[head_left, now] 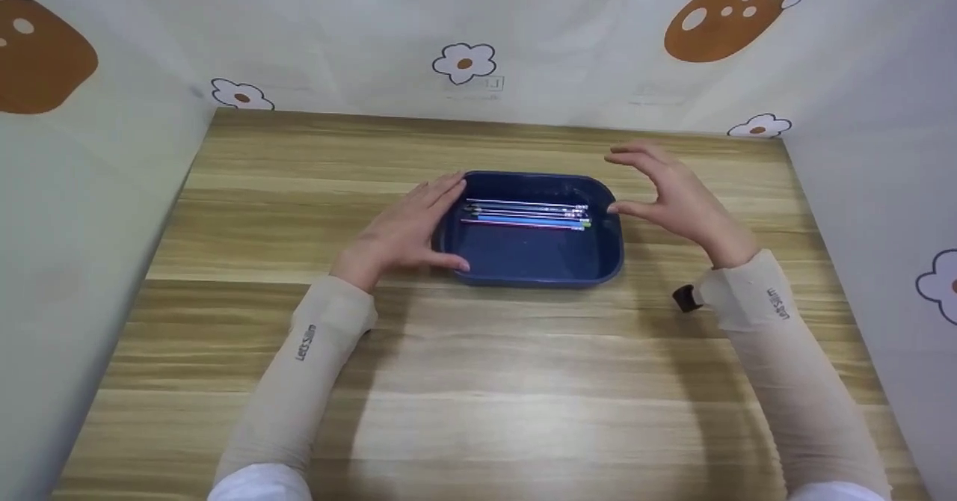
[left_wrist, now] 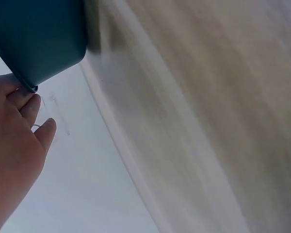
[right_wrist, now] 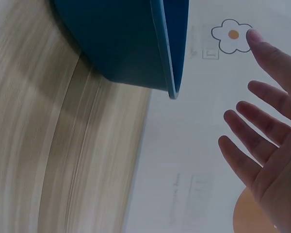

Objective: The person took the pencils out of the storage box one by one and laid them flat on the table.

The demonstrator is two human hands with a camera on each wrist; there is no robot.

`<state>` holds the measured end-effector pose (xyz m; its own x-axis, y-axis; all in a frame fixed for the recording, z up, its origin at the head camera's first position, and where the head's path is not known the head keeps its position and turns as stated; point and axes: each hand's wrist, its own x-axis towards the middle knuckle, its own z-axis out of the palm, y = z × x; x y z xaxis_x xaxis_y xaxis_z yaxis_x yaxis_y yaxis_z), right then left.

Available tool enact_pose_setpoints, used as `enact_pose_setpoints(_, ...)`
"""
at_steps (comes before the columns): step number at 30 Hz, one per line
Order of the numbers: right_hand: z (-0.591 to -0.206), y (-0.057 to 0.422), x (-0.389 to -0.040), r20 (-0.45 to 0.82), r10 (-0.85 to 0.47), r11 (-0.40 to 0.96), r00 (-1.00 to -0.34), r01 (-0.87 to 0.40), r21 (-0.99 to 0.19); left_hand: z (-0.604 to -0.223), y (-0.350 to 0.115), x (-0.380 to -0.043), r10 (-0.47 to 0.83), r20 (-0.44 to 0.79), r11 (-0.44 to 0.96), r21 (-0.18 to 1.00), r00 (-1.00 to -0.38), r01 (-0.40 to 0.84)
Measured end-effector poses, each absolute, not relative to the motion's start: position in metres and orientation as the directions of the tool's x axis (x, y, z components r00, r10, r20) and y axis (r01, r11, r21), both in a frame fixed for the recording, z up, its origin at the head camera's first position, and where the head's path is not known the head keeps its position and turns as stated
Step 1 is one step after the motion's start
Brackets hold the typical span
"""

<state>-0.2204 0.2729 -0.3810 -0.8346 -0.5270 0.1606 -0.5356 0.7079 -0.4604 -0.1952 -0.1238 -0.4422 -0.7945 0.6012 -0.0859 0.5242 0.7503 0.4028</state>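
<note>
A dark blue rectangular tray (head_left: 516, 254) with rounded corners sits on the table. Several slim pencils (head_left: 527, 215) lie side by side across its inside, their eraser ends toward the right. Spread along the tray's left end is my left hand (head_left: 404, 228), its extended fingers at the back left corner and its thumb over the front left rim. The left wrist view has those fingertips right at the tray's rim (left_wrist: 26, 82). On the other side my right hand (head_left: 684, 198) holds nothing, fingers and thumb spread apart. In the right wrist view it stands away from the tray wall (right_wrist: 121, 43).
The wood-grain table (head_left: 478, 381) extends toward me. Pale walls or sheets printed with flowers (head_left: 463, 63) and orange shapes (head_left: 725, 22) enclose its back and sides. A small black device (head_left: 686, 299) is strapped at my right wrist.
</note>
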Motion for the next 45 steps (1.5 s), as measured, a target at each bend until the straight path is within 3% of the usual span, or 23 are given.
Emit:
enact_pose_setpoints(14,-0.391,0.255,-0.212,0.19,-0.641,0.58,-0.744,-0.631,-0.516,-0.442,-0.125,-0.195,0.612,-0.074,0.741,0.402,-0.787,0.538)
enact_pose_setpoints(37,-0.418,0.221,-0.207,0.199,-0.705,0.366,-0.68,-0.59,-0.72,-0.443,-0.124,-0.194,0.615,-0.056,0.733,0.408,-0.786,0.544)
enact_pose_setpoints(45,-0.432,0.215,-0.213,0.194,-0.723,0.362,-0.663,-0.602,-0.711,-0.443,-0.123,-0.193,0.607,-0.067,0.741,0.406,-0.792,0.534)
